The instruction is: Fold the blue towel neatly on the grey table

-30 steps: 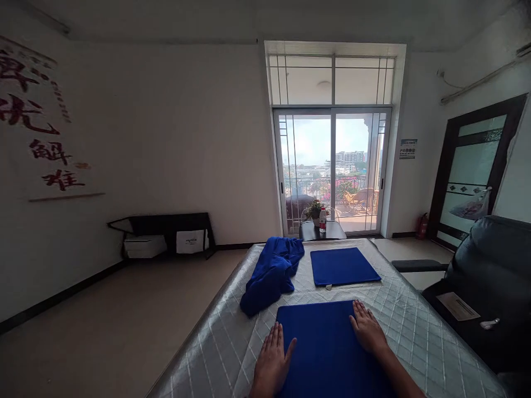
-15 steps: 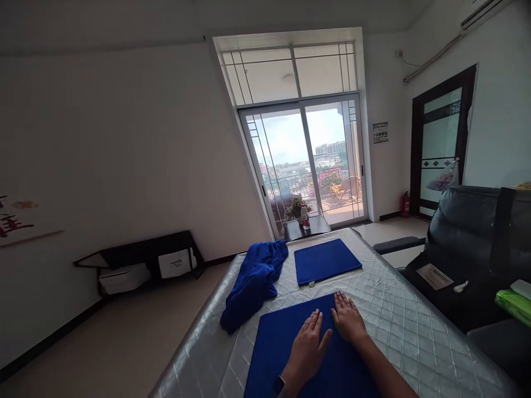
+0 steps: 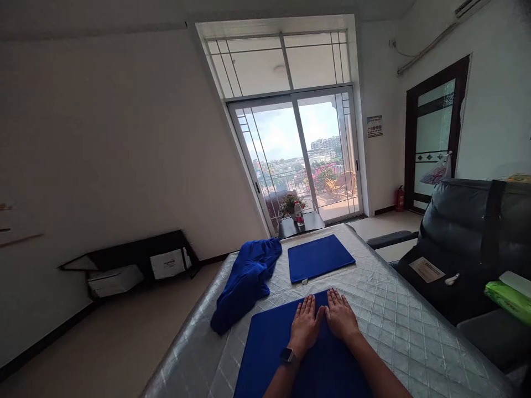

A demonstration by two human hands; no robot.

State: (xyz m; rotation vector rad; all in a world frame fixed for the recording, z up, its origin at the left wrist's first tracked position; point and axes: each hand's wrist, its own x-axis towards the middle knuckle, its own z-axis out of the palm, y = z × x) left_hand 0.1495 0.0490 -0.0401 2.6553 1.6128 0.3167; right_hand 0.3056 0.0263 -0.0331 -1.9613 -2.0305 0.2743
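Observation:
A flat, smooth blue cloth (image 3: 265, 348) lies on a silver quilted mattress (image 3: 398, 326). My left hand (image 3: 304, 327), with a watch on its wrist, rests on the cloth near its far edge, fingers stretched and pointing away. Beside it, my right hand (image 3: 341, 316) lies flat at the cloth's far right corner. The two thumbs come close together; neither hand grips anything. Farther off is a smaller blue rectangle of cloth (image 3: 321, 257) with a white tag on its near edge. To its left lies a crumpled blue cloth (image 3: 246, 282).
Past the mattress stands a small dark table (image 3: 313, 222) with a bottle (image 3: 298, 214) and a potted plant (image 3: 289, 204). On the right is a black leather chair (image 3: 460, 221) holding a card (image 3: 427, 270) and a green pack (image 3: 508, 298). A low black shelf (image 3: 136, 249) lines the left wall.
My left hand has slid forward toward the cloth's far edge, nearer my right hand. My right hand stays on the far corner. The whole view has shifted slightly.

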